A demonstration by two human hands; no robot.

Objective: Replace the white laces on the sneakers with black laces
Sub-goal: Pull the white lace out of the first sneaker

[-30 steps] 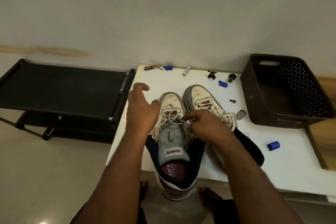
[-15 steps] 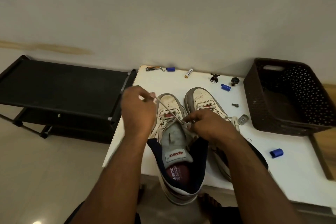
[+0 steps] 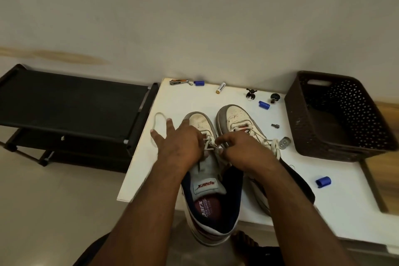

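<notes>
Flanking sneakers (image 3: 212,157) — basket (image 3: 336,119), rack (image 3: 71,106)

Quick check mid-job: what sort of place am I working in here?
Probably a room in a home, near a wall: a black shoe rack stands beside the white table, which carries a dark plastic basket and household odds like a battery.

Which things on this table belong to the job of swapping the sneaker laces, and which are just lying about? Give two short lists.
Part of the job: left sneaker; right sneaker; white lace, one end pulled loose onto the table; left hand; right hand.

Lying about: brown basket; battery; nail clipper; blue caps; small bolt; black rack.
</notes>
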